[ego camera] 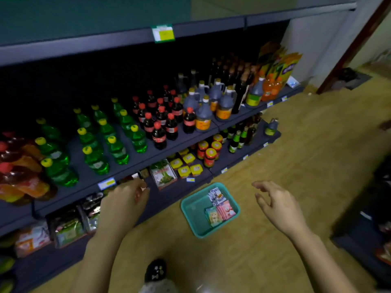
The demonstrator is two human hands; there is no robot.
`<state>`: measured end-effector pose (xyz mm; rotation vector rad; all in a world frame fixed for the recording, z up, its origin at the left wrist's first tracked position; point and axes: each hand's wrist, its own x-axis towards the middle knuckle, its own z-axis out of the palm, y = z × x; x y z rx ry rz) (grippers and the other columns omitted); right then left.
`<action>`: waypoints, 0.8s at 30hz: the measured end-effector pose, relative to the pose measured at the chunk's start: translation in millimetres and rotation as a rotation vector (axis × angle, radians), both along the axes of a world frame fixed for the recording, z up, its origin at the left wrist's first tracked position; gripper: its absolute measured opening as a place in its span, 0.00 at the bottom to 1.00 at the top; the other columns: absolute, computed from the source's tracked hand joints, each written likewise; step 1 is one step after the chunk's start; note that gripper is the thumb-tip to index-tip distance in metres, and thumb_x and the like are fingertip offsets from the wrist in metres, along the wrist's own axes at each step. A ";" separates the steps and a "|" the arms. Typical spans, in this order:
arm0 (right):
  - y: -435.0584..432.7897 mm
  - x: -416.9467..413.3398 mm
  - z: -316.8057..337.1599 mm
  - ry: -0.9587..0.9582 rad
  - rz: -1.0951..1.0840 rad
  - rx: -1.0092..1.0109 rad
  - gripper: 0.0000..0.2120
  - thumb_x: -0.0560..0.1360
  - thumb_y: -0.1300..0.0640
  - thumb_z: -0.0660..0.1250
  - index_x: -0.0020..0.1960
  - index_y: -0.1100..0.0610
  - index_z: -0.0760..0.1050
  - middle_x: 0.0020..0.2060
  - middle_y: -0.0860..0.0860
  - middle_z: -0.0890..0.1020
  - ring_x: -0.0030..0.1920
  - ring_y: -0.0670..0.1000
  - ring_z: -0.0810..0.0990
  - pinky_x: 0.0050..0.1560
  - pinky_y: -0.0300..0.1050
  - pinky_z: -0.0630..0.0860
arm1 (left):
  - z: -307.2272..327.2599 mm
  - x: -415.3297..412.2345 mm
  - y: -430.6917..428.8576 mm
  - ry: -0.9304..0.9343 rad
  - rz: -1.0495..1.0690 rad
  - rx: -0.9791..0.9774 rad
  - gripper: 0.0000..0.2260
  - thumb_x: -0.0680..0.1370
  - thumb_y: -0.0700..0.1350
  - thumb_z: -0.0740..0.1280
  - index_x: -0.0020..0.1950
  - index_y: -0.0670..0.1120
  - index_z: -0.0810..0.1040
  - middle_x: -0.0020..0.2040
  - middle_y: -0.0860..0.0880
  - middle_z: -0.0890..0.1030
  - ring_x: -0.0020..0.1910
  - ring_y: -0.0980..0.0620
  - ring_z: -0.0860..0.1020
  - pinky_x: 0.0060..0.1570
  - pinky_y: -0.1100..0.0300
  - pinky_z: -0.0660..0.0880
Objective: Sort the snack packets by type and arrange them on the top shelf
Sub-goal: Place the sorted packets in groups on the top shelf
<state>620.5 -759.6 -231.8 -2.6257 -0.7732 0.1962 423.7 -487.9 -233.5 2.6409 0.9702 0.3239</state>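
Three bright snack packets (221, 205) flat in teal tray (192, 210); right hand (277, 206) grip released, left hand (122, 206) grip unclear.

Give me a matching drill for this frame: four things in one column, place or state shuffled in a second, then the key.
Things
1. teal tray
2. green bottles
3. cola bottles
4. right hand

Place or state
A. red caps, middle shelf
B. open, holding nothing
C. on the floor, with snack packets inside
D. yellow caps, middle shelf

Pairs: 1-C, 2-D, 3-A, 4-B
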 end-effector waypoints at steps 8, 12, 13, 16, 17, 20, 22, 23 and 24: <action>-45.1 65.6 -37.9 0.102 -0.033 -0.019 0.13 0.73 0.60 0.67 0.57 0.51 0.78 0.53 0.49 0.81 0.46 0.56 0.81 0.43 0.44 0.72 | -40.5 58.5 -46.3 0.107 0.020 -0.085 0.05 0.77 0.48 0.64 0.47 0.50 0.78 0.43 0.50 0.82 0.45 0.45 0.80 0.35 0.58 0.63; -41.9 111.7 -72.0 0.174 0.016 -0.067 0.15 0.73 0.61 0.66 0.57 0.50 0.77 0.53 0.47 0.80 0.50 0.52 0.81 0.45 0.45 0.73 | -86.2 93.9 -52.9 0.211 0.092 -0.155 0.06 0.77 0.49 0.61 0.48 0.51 0.76 0.46 0.49 0.82 0.47 0.44 0.80 0.37 0.56 0.69; -38.8 124.6 -81.2 0.194 0.029 -0.074 0.15 0.73 0.62 0.66 0.57 0.51 0.77 0.53 0.47 0.80 0.50 0.50 0.80 0.45 0.44 0.73 | -98.9 104.0 -53.9 0.227 0.104 -0.180 0.06 0.78 0.49 0.60 0.48 0.51 0.77 0.47 0.49 0.82 0.47 0.44 0.80 0.38 0.55 0.71; -26.4 163.6 -108.9 0.250 0.106 -0.083 0.15 0.71 0.65 0.66 0.56 0.54 0.78 0.51 0.48 0.81 0.50 0.50 0.81 0.44 0.38 0.70 | -133.7 133.6 -57.4 0.216 0.166 -0.281 0.08 0.78 0.50 0.60 0.49 0.50 0.78 0.47 0.47 0.83 0.47 0.42 0.80 0.44 0.54 0.74; -20.6 177.0 -118.2 0.253 0.137 -0.089 0.15 0.71 0.66 0.67 0.55 0.55 0.78 0.51 0.49 0.81 0.50 0.51 0.81 0.45 0.37 0.70 | -144.2 144.2 -57.5 0.203 0.179 -0.297 0.09 0.77 0.50 0.60 0.48 0.49 0.78 0.46 0.46 0.83 0.46 0.42 0.80 0.45 0.53 0.74; -1.2 210.1 -143.3 0.296 0.223 -0.149 0.14 0.72 0.65 0.66 0.56 0.55 0.78 0.52 0.50 0.81 0.51 0.51 0.80 0.47 0.41 0.74 | -165.6 174.7 -56.7 0.206 0.267 -0.325 0.07 0.76 0.48 0.62 0.48 0.49 0.79 0.47 0.46 0.83 0.47 0.41 0.80 0.47 0.52 0.75; 12.0 228.3 -160.8 0.332 0.272 -0.175 0.14 0.72 0.65 0.65 0.57 0.55 0.77 0.53 0.51 0.81 0.51 0.51 0.80 0.49 0.46 0.76 | -179.0 190.1 -57.2 0.248 0.329 -0.354 0.07 0.76 0.47 0.62 0.50 0.49 0.78 0.49 0.46 0.83 0.50 0.40 0.80 0.49 0.53 0.74; 18.6 235.7 -170.1 0.354 0.300 -0.189 0.14 0.72 0.65 0.65 0.57 0.56 0.77 0.54 0.51 0.80 0.52 0.52 0.80 0.50 0.47 0.77 | -186.6 196.1 -59.2 0.273 0.362 -0.377 0.07 0.76 0.46 0.62 0.51 0.48 0.78 0.49 0.45 0.83 0.50 0.40 0.79 0.49 0.53 0.73; 23.9 242.7 -182.3 0.376 0.326 -0.204 0.15 0.72 0.65 0.65 0.58 0.56 0.77 0.54 0.52 0.80 0.52 0.52 0.80 0.50 0.47 0.76 | -197.1 200.9 -61.7 0.279 0.396 -0.406 0.07 0.76 0.44 0.62 0.51 0.47 0.78 0.50 0.45 0.83 0.51 0.41 0.79 0.49 0.54 0.73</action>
